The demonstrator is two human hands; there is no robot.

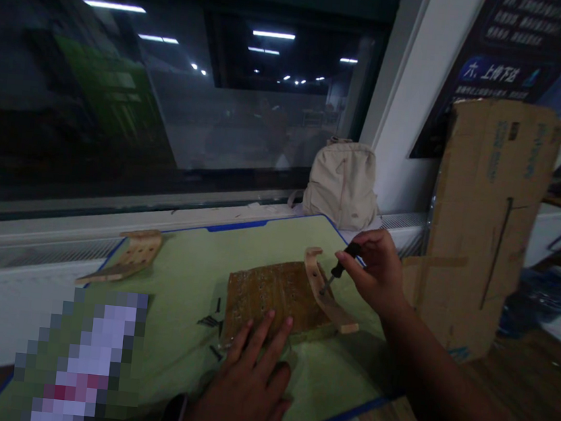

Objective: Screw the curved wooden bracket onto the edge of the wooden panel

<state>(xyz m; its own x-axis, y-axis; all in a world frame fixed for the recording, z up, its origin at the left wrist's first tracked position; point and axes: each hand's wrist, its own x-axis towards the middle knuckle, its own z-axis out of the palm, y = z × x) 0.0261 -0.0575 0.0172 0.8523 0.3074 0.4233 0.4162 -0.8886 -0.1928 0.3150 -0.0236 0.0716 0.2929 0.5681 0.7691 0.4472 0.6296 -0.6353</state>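
My right hand (378,267) grips the black handle of a screwdriver (341,264), whose shaft slants down to a curved wooden piece (321,287) with holes. That piece lies across the right edge of a brown wooden board (265,298). My left hand (251,380) rests on the near side of the board, fingers stretched out and slightly spread. Several dark screws (209,321) lie on the green tabletop left of the board. Whether the screwdriver's tip sits in a screw is too small to tell.
Another curved wooden piece (129,259) lies at the table's (186,261) far left corner. A pixelated patch covers the near left. Behind the table are a beige backpack (342,187) and a window; a tall cardboard box (486,237) stands at the right.
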